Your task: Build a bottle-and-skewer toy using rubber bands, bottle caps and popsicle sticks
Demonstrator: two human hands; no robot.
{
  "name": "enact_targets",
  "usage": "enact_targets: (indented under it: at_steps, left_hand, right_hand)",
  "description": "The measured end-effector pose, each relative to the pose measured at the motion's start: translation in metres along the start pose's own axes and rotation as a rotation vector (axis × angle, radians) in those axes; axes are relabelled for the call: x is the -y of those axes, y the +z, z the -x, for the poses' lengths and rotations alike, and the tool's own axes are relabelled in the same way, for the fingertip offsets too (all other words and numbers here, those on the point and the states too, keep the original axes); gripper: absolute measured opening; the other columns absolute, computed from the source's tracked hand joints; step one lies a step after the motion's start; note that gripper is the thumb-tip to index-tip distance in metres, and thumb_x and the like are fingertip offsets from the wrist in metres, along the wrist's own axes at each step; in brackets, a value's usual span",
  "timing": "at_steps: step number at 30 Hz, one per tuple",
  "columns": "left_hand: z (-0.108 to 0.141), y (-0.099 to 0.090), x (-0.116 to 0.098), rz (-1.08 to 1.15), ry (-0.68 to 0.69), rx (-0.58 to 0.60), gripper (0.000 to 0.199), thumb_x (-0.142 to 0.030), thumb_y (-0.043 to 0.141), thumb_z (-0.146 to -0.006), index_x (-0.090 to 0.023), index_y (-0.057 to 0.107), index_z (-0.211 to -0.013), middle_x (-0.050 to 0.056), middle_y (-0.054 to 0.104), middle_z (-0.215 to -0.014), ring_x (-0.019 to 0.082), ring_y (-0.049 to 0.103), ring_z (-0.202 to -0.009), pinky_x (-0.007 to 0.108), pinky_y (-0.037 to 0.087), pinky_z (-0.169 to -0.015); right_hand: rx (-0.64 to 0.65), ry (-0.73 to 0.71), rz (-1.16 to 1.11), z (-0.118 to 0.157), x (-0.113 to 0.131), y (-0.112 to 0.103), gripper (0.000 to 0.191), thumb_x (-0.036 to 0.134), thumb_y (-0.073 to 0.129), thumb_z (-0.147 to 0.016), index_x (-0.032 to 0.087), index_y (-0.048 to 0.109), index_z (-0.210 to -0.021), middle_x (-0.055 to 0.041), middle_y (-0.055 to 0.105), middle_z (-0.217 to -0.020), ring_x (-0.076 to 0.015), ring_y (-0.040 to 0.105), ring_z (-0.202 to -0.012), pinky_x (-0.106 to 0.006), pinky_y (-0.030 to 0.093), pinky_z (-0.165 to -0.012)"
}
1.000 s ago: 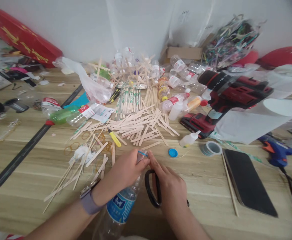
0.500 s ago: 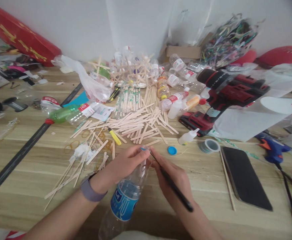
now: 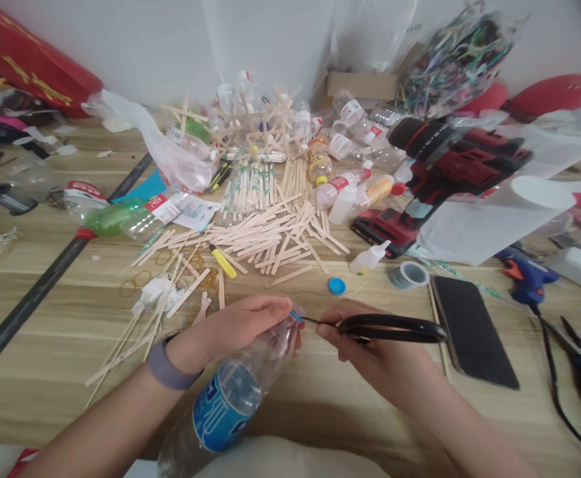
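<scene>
My left hand (image 3: pixel 250 325) is closed around the neck of a clear plastic bottle (image 3: pixel 265 355) with a blue label. The bottle is tilted, its base toward me at lower left and its capless mouth pointing up and right. A blue ring circles the neck. In my right hand (image 3: pixel 360 338) is a pair of black-handled scissors (image 3: pixel 394 327), handle loops to the right. Their thin dark tip touches or nearly touches the blue ring; the exact contact is too small to tell. A blue bottle cap (image 3: pixel 336 285) lies on the table beyond my hands.
Loose craft sticks (image 3: pixel 255 236) spread across the middle, with a yellow utility knife (image 3: pixel 223 261) before them. A red and black cordless drill (image 3: pixel 434 179) stands at right, near a phone (image 3: pixel 474 332) and a glue gun (image 3: pixel 526 272). Plastic bottles (image 3: pixel 350 109) crowd the back.
The scissors have swung from pointing down toward me to lying nearly level, handles to the right. My right hand has moved slightly away from the bottle mouth, and the bottle tilts more.
</scene>
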State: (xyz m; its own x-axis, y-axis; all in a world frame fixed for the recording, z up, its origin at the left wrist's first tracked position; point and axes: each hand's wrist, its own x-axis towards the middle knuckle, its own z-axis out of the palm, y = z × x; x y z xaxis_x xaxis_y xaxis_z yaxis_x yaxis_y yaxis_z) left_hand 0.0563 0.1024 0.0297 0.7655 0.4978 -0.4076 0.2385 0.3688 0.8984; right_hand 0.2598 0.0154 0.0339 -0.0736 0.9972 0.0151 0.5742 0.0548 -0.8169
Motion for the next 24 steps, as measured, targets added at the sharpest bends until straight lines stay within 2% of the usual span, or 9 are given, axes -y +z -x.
enact_targets:
  at_steps: [4,9,18,24]
  left_hand:
    - [0.002,0.002,0.002,-0.041,-0.024,-0.025,0.044,-0.060,0.054,-0.087,-0.017,0.064,-0.086,0.000,0.065,-0.075,0.013,0.055,-0.069,0.026,0.042,-0.066]
    - [0.006,0.005,-0.004,-0.131,-0.026,-0.007,0.041,-0.052,0.047,-0.094,-0.017,0.066,-0.083,0.000,0.065,-0.075,0.013,0.055,-0.071,0.025,0.042,-0.068]
    - [0.007,0.007,-0.008,-0.157,-0.015,0.032,0.046,-0.055,0.045,-0.094,-0.016,0.064,-0.081,0.001,0.063,-0.074,0.014,0.055,-0.071,0.026,0.043,-0.070]
    - [0.006,0.009,-0.007,-0.142,-0.008,0.018,0.045,-0.056,0.046,-0.093,-0.017,0.063,-0.082,0.001,0.065,-0.075,0.015,0.057,-0.072,0.026,0.044,-0.071]
  right_hand:
    - [-0.048,-0.011,0.064,0.003,0.001,-0.002,0.024,0.035,0.057,-0.091,0.019,0.067,-0.076,-0.0023,0.065,-0.067,-0.0133,0.058,-0.051,-0.023,0.045,-0.045]
    - [0.011,-0.065,0.136,0.002,0.005,-0.008,0.027,0.031,0.054,-0.093,0.019,0.066,-0.072,0.0019,0.055,-0.053,-0.0129,0.054,-0.046,-0.022,0.042,-0.043]
    - [0.064,-0.064,0.183,-0.001,0.012,-0.014,0.024,0.028,0.056,-0.092,0.020,0.061,-0.070,0.0001,0.057,-0.061,-0.0128,0.055,-0.051,-0.022,0.040,-0.045]
    - [0.085,-0.050,0.185,-0.001,0.010,-0.016,0.026,0.031,0.056,-0.093,0.021,0.058,-0.069,0.0005,0.057,-0.064,-0.0123,0.054,-0.051,-0.023,0.040,-0.046]
